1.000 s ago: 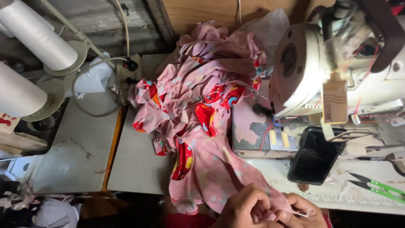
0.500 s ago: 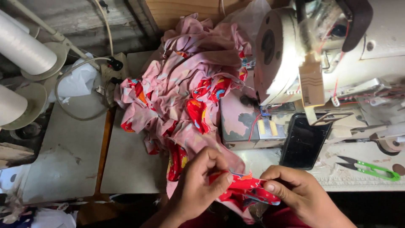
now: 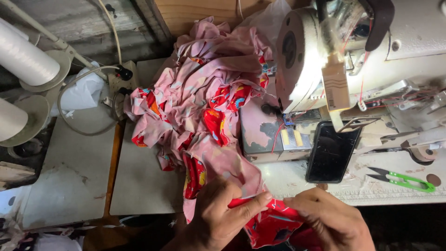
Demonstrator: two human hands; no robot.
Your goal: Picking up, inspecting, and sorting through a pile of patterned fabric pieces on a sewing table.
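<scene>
A heap of pink fabric (image 3: 209, 97) with red printed patches lies on the sewing table and trails down to the front edge. My left hand (image 3: 218, 218) pinches a red piece of fabric (image 3: 272, 225) at its upper edge, next to the pink cloth. My right hand (image 3: 332, 221) grips the same red piece from the right side. Both hands are close together at the bottom of the view, below the white sewing machine (image 3: 353, 51).
A black phone (image 3: 331, 153) lies face up on the table beside the machine's needle plate (image 3: 267, 132). Green-handled thread snips (image 3: 404, 179) rest at the right. Two white thread cones (image 3: 23, 58) stand at the left, with a cable and socket (image 3: 118, 81) near them.
My hands have risen from the bottom edge into view and now hold a red fabric piece stretched between them. The view has also shifted slightly.
</scene>
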